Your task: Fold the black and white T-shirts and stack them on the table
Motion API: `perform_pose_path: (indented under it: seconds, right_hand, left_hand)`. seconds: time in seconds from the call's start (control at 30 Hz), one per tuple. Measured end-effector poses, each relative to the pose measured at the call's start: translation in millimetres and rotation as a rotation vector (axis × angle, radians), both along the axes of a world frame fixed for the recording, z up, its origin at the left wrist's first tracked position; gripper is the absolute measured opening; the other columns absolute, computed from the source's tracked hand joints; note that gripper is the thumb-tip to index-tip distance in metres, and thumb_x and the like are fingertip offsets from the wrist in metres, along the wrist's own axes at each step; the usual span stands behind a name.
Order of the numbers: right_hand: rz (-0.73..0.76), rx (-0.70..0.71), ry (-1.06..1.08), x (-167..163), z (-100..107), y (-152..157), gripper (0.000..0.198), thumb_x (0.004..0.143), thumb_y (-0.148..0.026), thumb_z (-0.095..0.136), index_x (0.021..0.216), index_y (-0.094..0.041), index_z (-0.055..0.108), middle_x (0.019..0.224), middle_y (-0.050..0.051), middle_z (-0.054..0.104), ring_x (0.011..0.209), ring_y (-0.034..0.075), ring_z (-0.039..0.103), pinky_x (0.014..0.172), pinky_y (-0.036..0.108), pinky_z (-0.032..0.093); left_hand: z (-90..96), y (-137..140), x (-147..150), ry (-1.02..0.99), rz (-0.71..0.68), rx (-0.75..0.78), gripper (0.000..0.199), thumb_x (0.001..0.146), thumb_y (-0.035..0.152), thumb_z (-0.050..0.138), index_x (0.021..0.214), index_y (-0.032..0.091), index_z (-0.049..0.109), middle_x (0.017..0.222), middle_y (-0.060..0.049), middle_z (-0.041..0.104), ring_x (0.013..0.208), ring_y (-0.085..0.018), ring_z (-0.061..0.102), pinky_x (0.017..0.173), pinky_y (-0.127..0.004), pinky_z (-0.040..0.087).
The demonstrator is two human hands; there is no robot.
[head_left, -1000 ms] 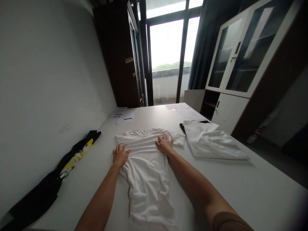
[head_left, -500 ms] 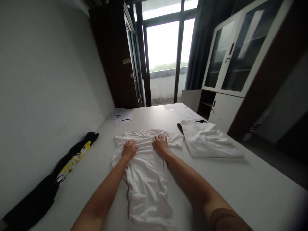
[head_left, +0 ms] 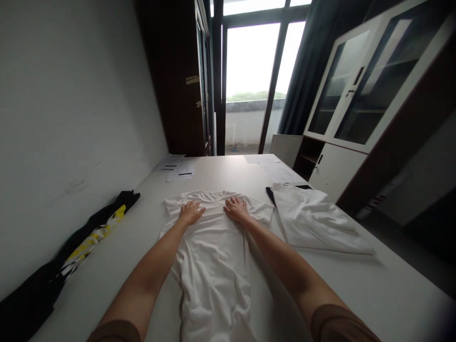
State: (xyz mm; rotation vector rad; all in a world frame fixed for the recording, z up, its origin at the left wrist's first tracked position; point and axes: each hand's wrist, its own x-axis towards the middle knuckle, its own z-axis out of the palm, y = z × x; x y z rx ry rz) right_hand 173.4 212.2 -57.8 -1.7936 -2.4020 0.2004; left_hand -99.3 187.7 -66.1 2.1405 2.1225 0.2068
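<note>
A white short-sleeved T-shirt [head_left: 213,256] lies on the table with its collar at the far end and wrinkles running down its body. My left hand [head_left: 192,212] rests flat on the upper left chest of the shirt, fingers apart. On the upper right chest, close below the collar, lies my right hand [head_left: 235,209], palm down with the fingers spread. Neither hand grips the fabric. The shirt's lower hem runs out of the bottom of the view.
To the right, a folded white cloth [head_left: 317,218] lies over something black. A black garment with yellow print [head_left: 85,242] lies along the wall. Paper sheets [head_left: 181,171] are on the far left of the white table [head_left: 221,171]. A glass-fronted cabinet [head_left: 335,137] stands at right.
My hands have slid slightly toward the collar, smoothing the upper shirt a little. The head view has tilted and shifted.
</note>
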Motion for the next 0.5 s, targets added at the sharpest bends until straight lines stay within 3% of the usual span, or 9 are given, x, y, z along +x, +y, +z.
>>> perform_pose_path:
  seconds: [0.17, 0.5]
  right_hand:
    - [0.029, 0.001, -0.007, -4, -6, 27, 0.063, 0.101, -0.060, 0.036, 0.156, -0.029, 0.040, 0.168, 0.009, 0.026, 0.154, 0.034, 0.017, 0.121, 0.061, 0.007]
    - [0.009, 0.008, -0.018, -18, -12, 72, 0.069, 0.100, -0.065, 0.032, 0.160, -0.031, 0.033, 0.170, 0.007, 0.021, 0.156, 0.032, 0.014, 0.123, 0.057, 0.007]
  left_hand:
    - [-10.4, 18, -19, 0.019, 0.028, -0.028, 0.074, 0.097, 0.068, 0.032, 0.160, 0.028, 0.033, 0.171, -0.010, 0.020, 0.157, -0.034, 0.014, 0.121, -0.064, 0.011]
    - [-17.4, 62, -41, 0.026, 0.030, -0.037, 0.077, 0.097, 0.070, 0.030, 0.162, 0.029, 0.028, 0.172, -0.009, 0.015, 0.157, -0.035, 0.009, 0.121, -0.065, 0.007]
